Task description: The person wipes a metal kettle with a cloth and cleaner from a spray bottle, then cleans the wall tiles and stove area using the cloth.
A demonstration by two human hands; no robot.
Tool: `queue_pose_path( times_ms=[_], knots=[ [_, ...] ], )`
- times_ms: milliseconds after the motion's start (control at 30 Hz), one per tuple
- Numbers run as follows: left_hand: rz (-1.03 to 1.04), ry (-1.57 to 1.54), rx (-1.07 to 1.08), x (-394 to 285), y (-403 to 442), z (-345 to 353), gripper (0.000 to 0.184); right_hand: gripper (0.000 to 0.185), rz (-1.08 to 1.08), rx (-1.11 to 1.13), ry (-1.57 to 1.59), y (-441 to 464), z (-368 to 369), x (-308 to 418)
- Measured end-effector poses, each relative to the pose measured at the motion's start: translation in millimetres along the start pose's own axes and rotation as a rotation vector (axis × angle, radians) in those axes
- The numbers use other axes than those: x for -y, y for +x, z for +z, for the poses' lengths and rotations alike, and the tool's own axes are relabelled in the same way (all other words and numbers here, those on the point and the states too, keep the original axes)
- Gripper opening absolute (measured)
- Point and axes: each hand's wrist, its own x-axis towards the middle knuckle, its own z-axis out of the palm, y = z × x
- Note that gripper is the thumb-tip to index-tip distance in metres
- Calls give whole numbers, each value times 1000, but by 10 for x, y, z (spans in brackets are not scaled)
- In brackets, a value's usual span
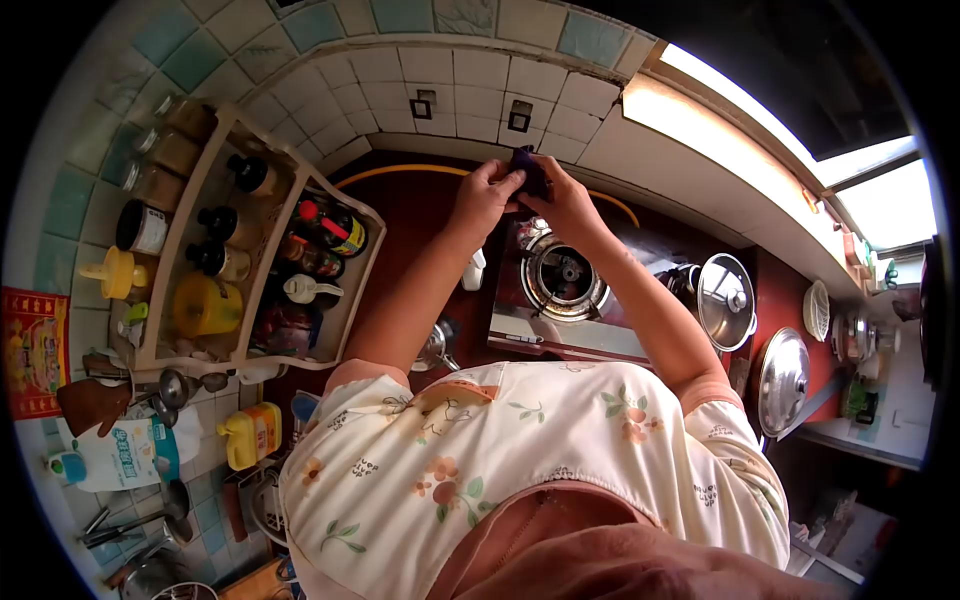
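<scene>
Both of my hands meet above the back edge of the gas stove (565, 278), near the tiled wall. Between them is a small dark purple cloth-like item (530, 174), bunched up. My left hand (488, 196) pinches it from the left side with thumb and fingers. My right hand (560, 202) grips its right side, fingers curled. The burner with its round grate lies just below my right hand. A yellow hose (400, 169) runs along the wall behind my hands.
A shelf rack (250, 118) with bottles and jars stands at the left. Right of the stove are a lidded pot (726, 300) and a large metal lid (784, 382). A metal kettle-like item (436, 345) sits left of the stove. Utensils hang at lower left.
</scene>
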Motion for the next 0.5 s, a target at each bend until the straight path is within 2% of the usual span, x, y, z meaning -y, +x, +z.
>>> queue_pose_path(
  times_ms=[33, 67, 100, 167, 200, 300, 367, 433, 467, 500],
  knots=[
    [2, -15, 51, -19, -17, 19, 19, 54, 122, 29, 169, 3, -47, 23],
    [-32, 44, 34, -14, -11, 30, 19, 46, -8, -59, 168, 62, 27, -254],
    [-51, 148, 53, -38, 1, 33, 27, 39, 37, -55, 133, 64, -57, -194],
    [-25, 124, 40, -20, 8, 52, 34, 39, -53, -129, -67, 126, -147, -271],
    [-21, 125, 45, 28, 4, 30, 34, 37, -5, -149, -59, 178, -226, -268],
    [19, 134, 61, 113, 82, -27, 37, 38, -198, -458, -289, 495, -549, -339],
    [0, 62, 43, 195, 55, -95, 31, 41, -196, -575, -408, 734, -836, -255],
    [-17, 39, 63, 298, -103, -248, 31, 43, -136, -625, -392, 939, -1030, -76],
    [-79, 16, 30, 381, -242, -341, 30, 44, -124, -639, -365, 1088, -1092, -150],
    [-83, -6, 28, 298, -57, -362, 30, 46, -152, -709, -557, 1480, -1134, -573]
  ],
)
